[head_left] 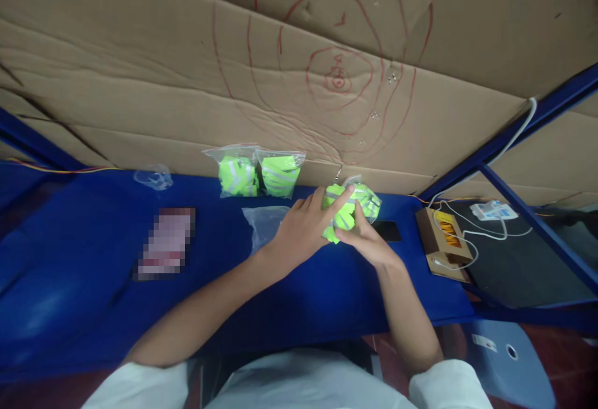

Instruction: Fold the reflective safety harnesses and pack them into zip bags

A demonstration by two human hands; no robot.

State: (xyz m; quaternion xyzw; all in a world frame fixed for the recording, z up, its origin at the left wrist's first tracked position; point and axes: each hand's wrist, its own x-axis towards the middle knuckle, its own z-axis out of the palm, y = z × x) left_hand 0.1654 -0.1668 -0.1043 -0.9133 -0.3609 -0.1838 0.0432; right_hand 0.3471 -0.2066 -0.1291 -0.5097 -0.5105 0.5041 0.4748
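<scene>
Between my two hands is a bundle of neon yellow-green reflective strips (340, 215) with silvery bands. My left hand (303, 225) lies over the bundle's left side, its fingers reaching across the top. From the right, my right hand (367, 241) grips the lower edge with thumb and fingers. Just behind the bundle sits a clear bag of similar strips (369, 202). A flat clear plastic bag (266, 225) lies left of my left hand. Against the cardboard stand two filled zip bags, a left bag (238, 175) and a right bag (281, 173).
Cardboard panels (140, 85) with red rings rise behind the blue table (93, 309). A dark phone (389, 231) lies right of my hands, near an open cardboard box (443, 241) with white cables. Crumpled clear plastic (154, 177) and a pixelated object (166, 244) lie left. A grey-blue stool (504, 359) stands below.
</scene>
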